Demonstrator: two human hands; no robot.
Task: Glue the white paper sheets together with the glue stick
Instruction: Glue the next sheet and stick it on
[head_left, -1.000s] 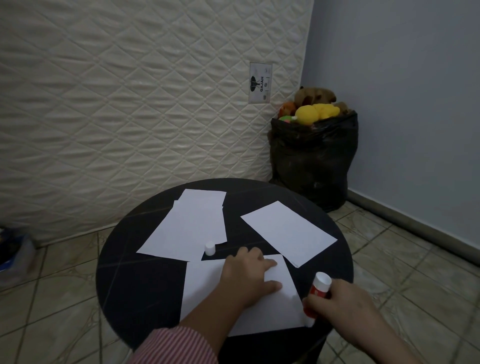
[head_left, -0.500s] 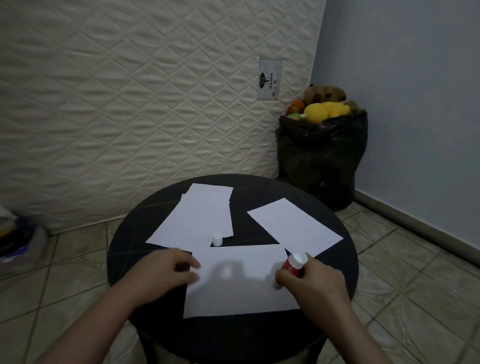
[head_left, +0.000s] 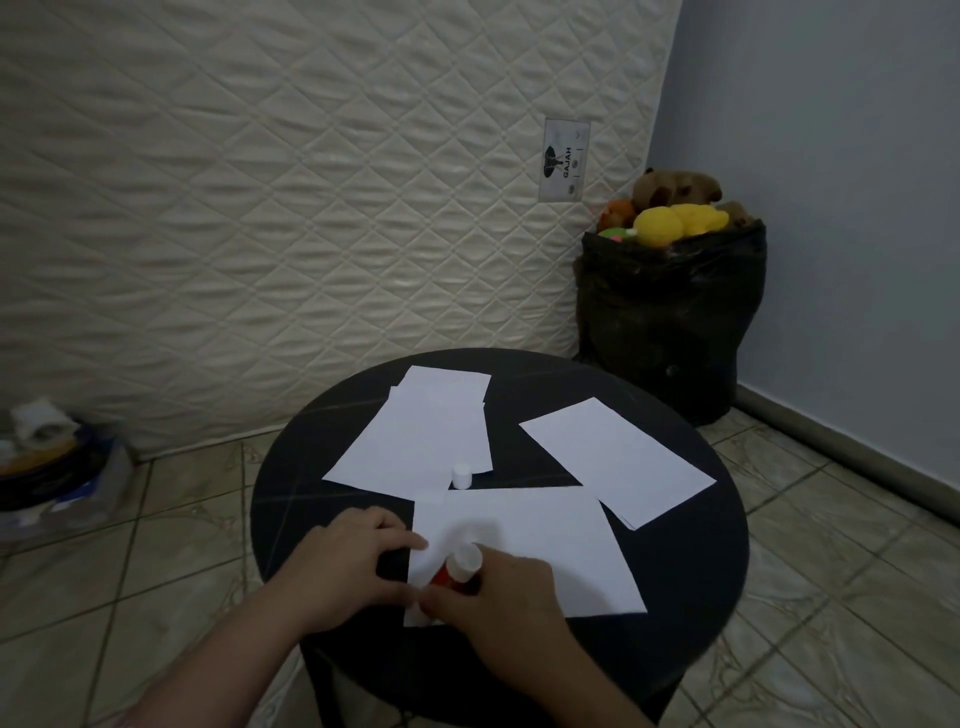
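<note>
A white paper sheet (head_left: 540, 545) lies at the near side of a round black table (head_left: 696, 561). My right hand (head_left: 498, 603) grips a red and white glue stick (head_left: 460, 566), its lower end down at the sheet's near left corner. My left hand (head_left: 353, 561) rests on the table with its fingertips pressing the sheet's left edge. The glue stick's white cap (head_left: 461, 476) stands upright just beyond the sheet. Two overlapping white sheets (head_left: 421, 436) lie at the far left, and another white sheet (head_left: 618, 460) lies at the right.
A quilted mattress (head_left: 285, 208) leans against the wall behind the table. A black bag (head_left: 670, 317) full of soft toys stands in the corner at the right. Clutter (head_left: 47, 467) sits on the tiled floor at the left.
My right hand has carried the glue stick from the sheet's right side to its near left corner. My left hand has stayed at the left edge. The view has shifted slightly left.
</note>
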